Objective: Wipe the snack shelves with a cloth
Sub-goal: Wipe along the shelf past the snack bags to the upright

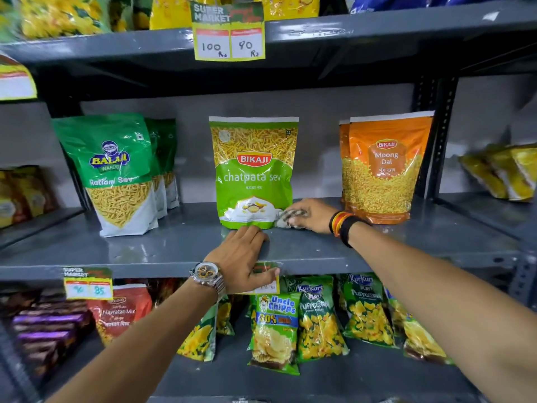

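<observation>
On the middle grey shelf (145,248), three groups of snack bags, standing upright and well apart.

Item: green sev bag (254,173), centre, upright, close to the front half of the shelf.
Item: dark green bags (116,173), left, a short row one behind another.
Item: orange dal bags (383,167), right, two deep.
Item: checked cloth (290,218), bunched on the shelf surface, touching the lower right corner of the green sev bag.
Item: right hand (312,215), curled over the cloth and gripping it, pressed down on the shelf.
Item: left hand (244,257), open and flat on the front lip of the shelf, thumb over a price tag (266,282) hanging from the edge.

Risk, as judged: a wipe pushed leftward would likely shove the green sev bag, tipping it backward or sliding it off line, since the cloth already meets its base. The left thumb may loosen the price tag. Bags on the lower shelf (290,382) sit below any falling item.
</observation>
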A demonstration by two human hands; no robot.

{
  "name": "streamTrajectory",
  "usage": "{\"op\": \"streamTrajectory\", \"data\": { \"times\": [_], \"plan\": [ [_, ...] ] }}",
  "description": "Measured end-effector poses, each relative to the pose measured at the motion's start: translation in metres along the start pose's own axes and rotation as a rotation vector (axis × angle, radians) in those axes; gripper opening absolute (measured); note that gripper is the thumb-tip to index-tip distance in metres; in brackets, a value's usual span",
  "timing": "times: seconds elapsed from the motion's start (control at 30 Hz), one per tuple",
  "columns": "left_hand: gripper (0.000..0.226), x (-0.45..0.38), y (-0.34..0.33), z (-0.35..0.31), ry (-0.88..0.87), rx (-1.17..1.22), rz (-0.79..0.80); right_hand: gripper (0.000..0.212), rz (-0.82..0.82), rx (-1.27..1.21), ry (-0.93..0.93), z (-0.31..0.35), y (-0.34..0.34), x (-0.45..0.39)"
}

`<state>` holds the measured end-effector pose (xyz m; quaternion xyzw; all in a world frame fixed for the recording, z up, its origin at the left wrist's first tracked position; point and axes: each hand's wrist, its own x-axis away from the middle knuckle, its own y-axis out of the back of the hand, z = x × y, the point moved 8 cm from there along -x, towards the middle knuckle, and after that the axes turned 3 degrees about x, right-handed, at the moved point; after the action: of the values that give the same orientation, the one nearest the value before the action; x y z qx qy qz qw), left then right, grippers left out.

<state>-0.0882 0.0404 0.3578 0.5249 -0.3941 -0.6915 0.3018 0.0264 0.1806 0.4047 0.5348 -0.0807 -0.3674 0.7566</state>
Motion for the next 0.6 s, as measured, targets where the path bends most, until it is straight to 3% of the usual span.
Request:
{"op": "streamTrajectory", "data": {
  "times": [0.2, 0.4, 0.6],
  "plan": [
    [0.080, 0.000, -0.001, 0.000, 0.004, -0.007, 0.004, 0.045, 0.226, 0.045, 0.021, 0.003, 0.003, 0.017],
    [0.080, 0.000, 0.003, -0.001, -0.009, 0.005, 0.002, 0.037, 0.031, -0.063, -0.046, 0.000, 0.001, 0.016],
    [0.082, 0.027, 0.009, 0.033, 0.065, -0.001, -0.020, 0.039, 0.065, -0.075, 0.063, 0.028, -0.028, 0.012]
  ]
}}
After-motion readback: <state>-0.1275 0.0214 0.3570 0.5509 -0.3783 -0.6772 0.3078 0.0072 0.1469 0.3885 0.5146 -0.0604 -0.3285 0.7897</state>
